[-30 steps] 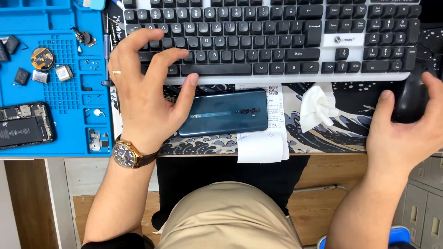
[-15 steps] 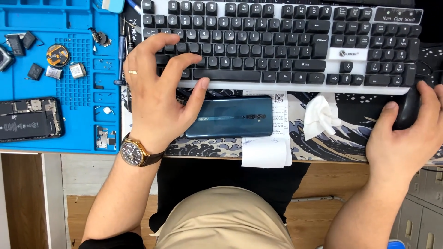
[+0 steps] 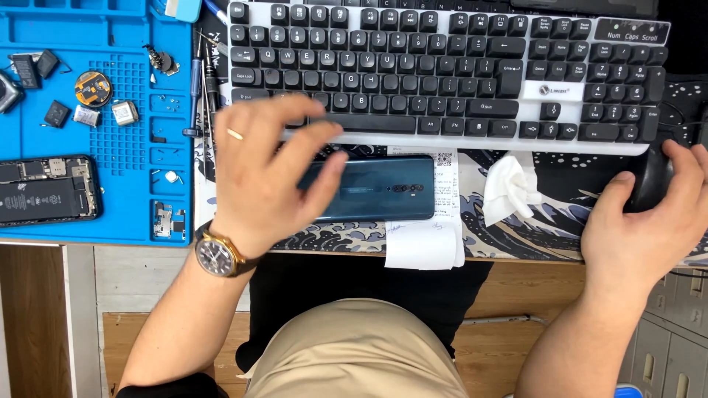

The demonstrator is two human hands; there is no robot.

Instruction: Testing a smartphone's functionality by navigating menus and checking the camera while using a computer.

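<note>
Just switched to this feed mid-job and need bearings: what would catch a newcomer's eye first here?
The big black-and-white keyboard fills the top of the desk, with the left hand hovering over its lower left edge and a teal phone lying back-up just below it on a paper slip. To the left, a bright blue repair mat holds an opened phone and small parts. At far right, the right hand rests on a black mouse.

A dark teal smartphone [image 3: 383,189] lies flat, back side up, lengthwise just below the front edge of a black-and-white keyboard [image 3: 442,74], partly over a white paper slip [image 3: 428,236]. A black computer mouse [image 3: 653,180] sits right of the keyboard, mostly covered.
</note>
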